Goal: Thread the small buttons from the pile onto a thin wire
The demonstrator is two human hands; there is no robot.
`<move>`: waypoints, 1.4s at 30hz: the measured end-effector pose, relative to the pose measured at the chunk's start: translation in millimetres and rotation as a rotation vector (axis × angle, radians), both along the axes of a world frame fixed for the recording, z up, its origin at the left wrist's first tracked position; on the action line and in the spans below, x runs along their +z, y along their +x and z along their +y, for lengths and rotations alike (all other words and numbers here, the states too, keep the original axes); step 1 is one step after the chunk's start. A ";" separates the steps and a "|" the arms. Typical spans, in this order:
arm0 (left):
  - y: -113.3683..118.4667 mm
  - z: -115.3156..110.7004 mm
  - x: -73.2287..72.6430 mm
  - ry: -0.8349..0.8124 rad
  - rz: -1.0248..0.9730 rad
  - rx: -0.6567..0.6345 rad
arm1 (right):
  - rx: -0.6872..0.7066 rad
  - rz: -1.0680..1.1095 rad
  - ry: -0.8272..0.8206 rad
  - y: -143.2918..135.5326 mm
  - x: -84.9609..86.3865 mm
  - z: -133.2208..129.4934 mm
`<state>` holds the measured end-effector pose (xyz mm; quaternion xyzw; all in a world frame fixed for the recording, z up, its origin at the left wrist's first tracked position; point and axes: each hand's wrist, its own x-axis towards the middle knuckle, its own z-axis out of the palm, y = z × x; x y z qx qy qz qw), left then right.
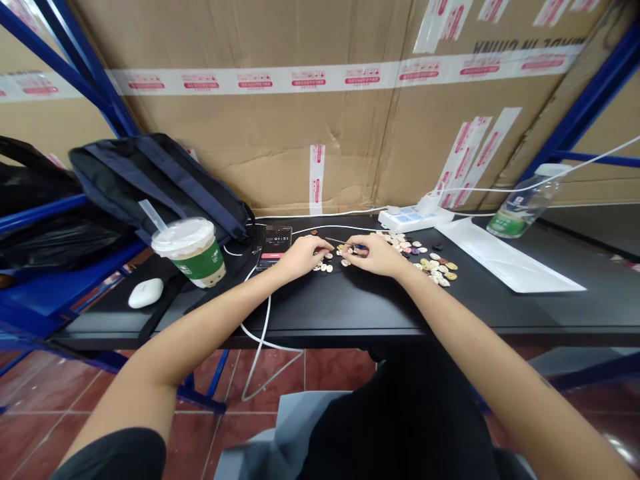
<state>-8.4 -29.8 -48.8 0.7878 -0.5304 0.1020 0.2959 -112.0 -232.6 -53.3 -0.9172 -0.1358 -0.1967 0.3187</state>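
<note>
Buttons [434, 261] mostly heaped at 3 o'clock, few sorted by left hand [301, 257] – fingers curled on them; right hand [376, 255] pinches blue-handled tool [350, 245] – approx. early stage.

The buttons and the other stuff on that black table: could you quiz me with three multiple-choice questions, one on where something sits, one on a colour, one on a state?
1. Where does the lidded drink cup stand?
A. left of the phone
B. beside the bottle
C. on the floor

2. What colour is the power strip?
A. black
B. white
C. red

3. How does the plastic bottle sit?
A. upright
B. upside down
C. tipped over on its side

Answers:
1. A, the cup is at the table's left end, by the dark bag.
2. B, its casing is white, like its cable.
3. C, it lies tilted at the far right, cap end raised.

The left hand and right hand work among the buttons.
</note>
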 end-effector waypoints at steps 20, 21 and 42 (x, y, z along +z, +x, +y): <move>6.0 14.6 22.2 0.460 -0.209 0.090 | -0.091 0.044 -0.325 6.3 -3.3 20.2; 6.2 14.4 22.1 0.458 -0.201 0.092 | -0.093 0.038 -0.327 6.8 -3.7 20.5; 7.1 15.2 27.0 0.470 -0.062 0.096 | -0.127 -0.010 -0.395 3.4 0.5 22.9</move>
